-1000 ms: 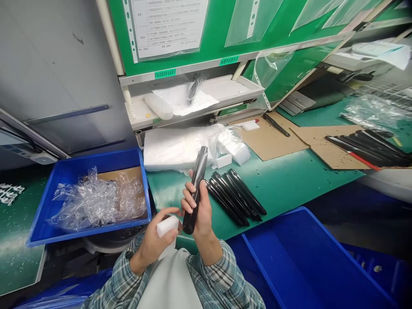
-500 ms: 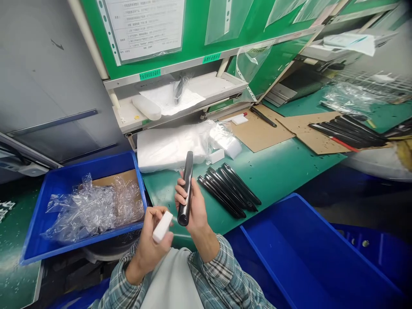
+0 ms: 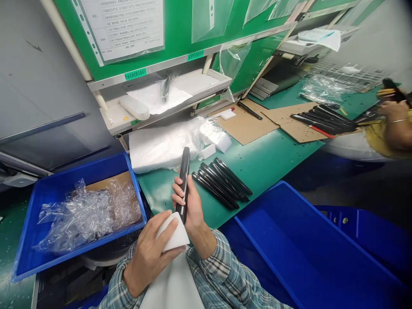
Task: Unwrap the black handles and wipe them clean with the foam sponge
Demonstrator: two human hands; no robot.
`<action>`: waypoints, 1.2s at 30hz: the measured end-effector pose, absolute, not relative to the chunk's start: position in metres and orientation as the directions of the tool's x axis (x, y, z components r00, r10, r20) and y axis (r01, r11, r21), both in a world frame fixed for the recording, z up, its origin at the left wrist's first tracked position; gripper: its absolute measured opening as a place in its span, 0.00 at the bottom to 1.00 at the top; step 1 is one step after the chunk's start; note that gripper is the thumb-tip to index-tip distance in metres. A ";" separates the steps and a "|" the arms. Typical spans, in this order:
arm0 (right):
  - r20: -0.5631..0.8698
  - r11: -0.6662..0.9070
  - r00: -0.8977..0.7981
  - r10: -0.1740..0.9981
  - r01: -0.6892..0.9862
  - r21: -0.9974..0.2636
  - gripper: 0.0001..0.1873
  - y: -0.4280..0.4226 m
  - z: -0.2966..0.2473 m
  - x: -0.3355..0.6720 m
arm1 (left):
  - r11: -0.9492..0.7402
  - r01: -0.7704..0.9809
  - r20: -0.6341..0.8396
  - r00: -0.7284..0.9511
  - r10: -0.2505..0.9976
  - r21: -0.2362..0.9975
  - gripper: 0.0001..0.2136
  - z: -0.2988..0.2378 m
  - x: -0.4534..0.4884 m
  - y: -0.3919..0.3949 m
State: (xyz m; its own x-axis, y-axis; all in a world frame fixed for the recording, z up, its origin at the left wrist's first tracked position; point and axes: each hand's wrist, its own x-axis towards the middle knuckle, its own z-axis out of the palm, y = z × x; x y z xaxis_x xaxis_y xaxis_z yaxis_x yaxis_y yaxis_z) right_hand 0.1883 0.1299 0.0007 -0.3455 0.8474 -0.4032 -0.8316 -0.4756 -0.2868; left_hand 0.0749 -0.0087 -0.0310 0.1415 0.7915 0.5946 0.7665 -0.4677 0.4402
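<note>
My left hand [image 3: 154, 249] grips a white foam block [image 3: 174, 235], its fingers spread over the block's top. The block is at the lower end of a glossy black, long handle-like part [image 3: 184, 180] and hides that end. My right hand [image 3: 191, 201] is wrapped around this black part and holds it upright at a slight tilt. Just right of my right hand, several similar black parts [image 3: 222, 182] lie side by side on the green table [image 3: 277, 156]. Whether the foam presses on the black part or only overlaps it, I cannot tell.
A blue bin [image 3: 28, 240] with crumpled clear plastic [image 3: 83, 214] stands at left; a second blue bin [image 3: 289, 240] is at lower right. White sheeting [image 3: 154, 146] and a smaller white block [image 3: 207, 151] lie behind. A co-worker's hand [image 3: 397, 111] holds something dark.
My left hand has turned over and brought the foam block against or in front of the black part's lower end. The view has shifted, and a co-worker's arm has appeared at right.
</note>
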 end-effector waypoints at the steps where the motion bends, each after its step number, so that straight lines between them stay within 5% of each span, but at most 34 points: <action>1: -0.410 -0.475 -0.340 0.846 -0.830 -0.293 0.20 0.129 0.001 0.188 | -0.466 0.770 0.599 0.139 0.788 0.435 0.24 -0.030 0.075 -0.008; 8: -0.399 -0.501 -0.347 0.849 -0.768 -0.399 0.25 0.123 0.004 0.187 | -0.448 0.798 0.619 0.123 0.775 0.403 0.23 -0.023 0.079 -0.005; 20: -0.413 -0.570 -0.427 0.804 -0.752 -0.332 0.25 0.119 0.016 0.193 | -0.443 0.790 0.636 0.089 0.766 0.423 0.21 -0.017 0.089 -0.013; 36: -0.365 -0.453 -0.311 0.878 -0.786 -0.420 0.28 0.115 0.027 0.192 | -0.432 0.798 0.646 0.071 0.760 0.420 0.19 -0.015 0.091 -0.015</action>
